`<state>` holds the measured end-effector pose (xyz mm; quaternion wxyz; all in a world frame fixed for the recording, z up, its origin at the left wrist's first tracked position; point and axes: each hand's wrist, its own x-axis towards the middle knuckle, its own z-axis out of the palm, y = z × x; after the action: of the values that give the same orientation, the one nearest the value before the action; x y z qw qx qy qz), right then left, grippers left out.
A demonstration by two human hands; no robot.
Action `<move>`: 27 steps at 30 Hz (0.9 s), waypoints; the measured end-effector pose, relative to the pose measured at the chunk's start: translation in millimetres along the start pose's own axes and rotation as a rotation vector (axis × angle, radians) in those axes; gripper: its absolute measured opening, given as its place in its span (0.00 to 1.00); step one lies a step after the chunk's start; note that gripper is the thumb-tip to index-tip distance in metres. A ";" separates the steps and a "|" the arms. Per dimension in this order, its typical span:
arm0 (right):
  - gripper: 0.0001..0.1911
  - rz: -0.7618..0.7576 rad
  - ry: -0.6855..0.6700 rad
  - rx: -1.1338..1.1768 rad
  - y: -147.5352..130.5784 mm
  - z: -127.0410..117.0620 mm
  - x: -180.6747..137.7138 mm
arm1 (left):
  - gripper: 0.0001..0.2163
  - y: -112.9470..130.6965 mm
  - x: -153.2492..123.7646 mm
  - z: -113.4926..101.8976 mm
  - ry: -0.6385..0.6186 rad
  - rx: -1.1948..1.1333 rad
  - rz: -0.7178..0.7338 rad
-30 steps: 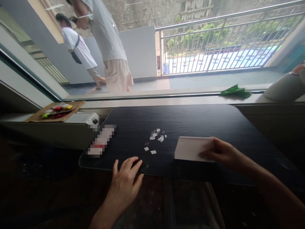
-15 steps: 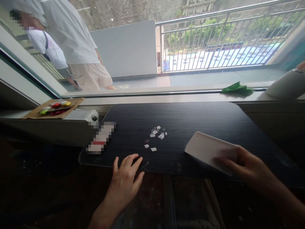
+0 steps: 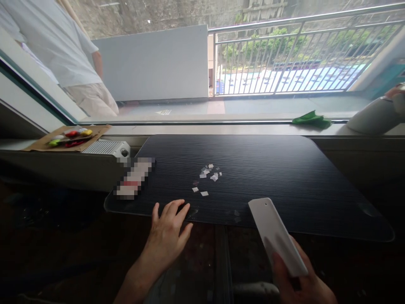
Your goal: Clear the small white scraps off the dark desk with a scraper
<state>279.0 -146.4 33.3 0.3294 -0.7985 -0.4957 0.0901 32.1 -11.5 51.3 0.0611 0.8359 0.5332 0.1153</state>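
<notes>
My right hand (image 3: 300, 283) grips a flat white plastic scraper (image 3: 276, 234) at the lower right, holding it tilted above the near edge of the black mat (image 3: 284, 169). My left hand (image 3: 167, 234) lies flat with fingers spread, its fingertips touching the mat's near edge. A scatter of several small white paper scraps (image 3: 207, 177) lies on the middle of the mat, beyond my left hand.
A blurred red-and-white object (image 3: 134, 177) lies on the mat's left end. A cardboard sheet with coloured pieces (image 3: 68, 137) and a white device (image 3: 109, 147) sit at left. A green cloth (image 3: 311, 119) lies on the sill. A person (image 3: 53, 46) stands outside; another person's sleeve (image 3: 373, 116) rests at right.
My right hand has pulled the white scraper from the mat's middle right back towards me and turned it end-on. The people outside have moved left. My left hand has stayed put.
</notes>
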 end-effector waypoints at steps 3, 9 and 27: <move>0.20 -0.204 -0.026 -0.015 1.3 5.6 -1.8 | 0.18 -0.7 -0.2 2.0 0.013 -0.009 0.000; 0.20 -0.372 0.009 -0.052 -3.5 14.3 -6.5 | 0.18 1.7 1.4 -0.1 -0.015 -0.023 0.002; 0.21 -0.762 -0.004 0.006 -67.7 62.5 18.4 | 0.19 5.4 3.9 -7.8 -0.093 -0.080 -0.020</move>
<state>209.0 -83.7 30.4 0.3408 -0.5557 -0.7575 -0.0358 36.4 -10.4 60.5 0.1204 0.8318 0.5331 0.0970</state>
